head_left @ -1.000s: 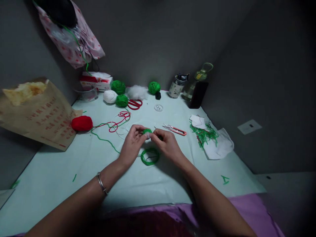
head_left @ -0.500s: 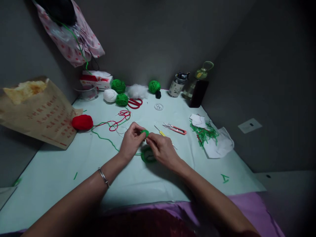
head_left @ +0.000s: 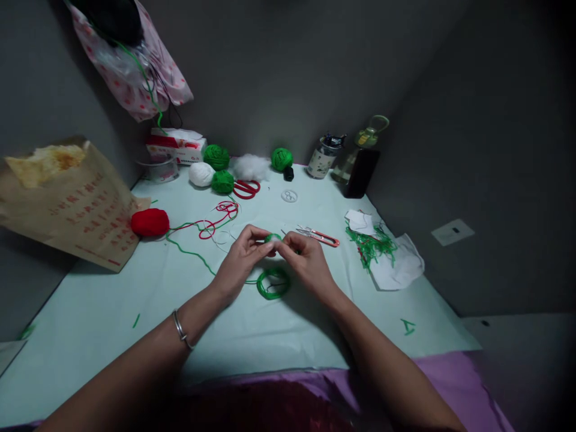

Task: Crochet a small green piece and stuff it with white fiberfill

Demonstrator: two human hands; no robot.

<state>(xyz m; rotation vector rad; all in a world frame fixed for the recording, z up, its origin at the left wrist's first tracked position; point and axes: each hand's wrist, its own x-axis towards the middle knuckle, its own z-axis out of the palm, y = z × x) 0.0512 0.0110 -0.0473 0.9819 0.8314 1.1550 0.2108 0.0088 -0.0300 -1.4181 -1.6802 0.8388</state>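
Note:
A small green yarn piece (head_left: 270,237) is pinched in the fingers of my left hand (head_left: 243,257); its exact shape is mostly covered. At its near side shows a tuft of white stuffing (head_left: 275,239), with the closed fingertips of my right hand (head_left: 309,264) on it. Just below the hands, a loose green yarn coil (head_left: 270,296) lies on the table, a dark thin thread inside it. Orange-handled thread snips (head_left: 324,238) lie beyond my right hand. That hand hides most of a thin tool, leaving its tip in sight.
Red-handled scissors (head_left: 246,189), white fluffy stuffing (head_left: 251,167) and green yarn balls (head_left: 216,157) stand at the back. A red yarn ball (head_left: 150,222) and paper bag (head_left: 76,210) are left. Green yarn scraps (head_left: 373,243) lie right, below a dark phone (head_left: 362,174).
My right hand has shifted a little up and right, uncovering the green yarn coil and covering the yellow-handled tool. White stuffing now shows at the green piece.

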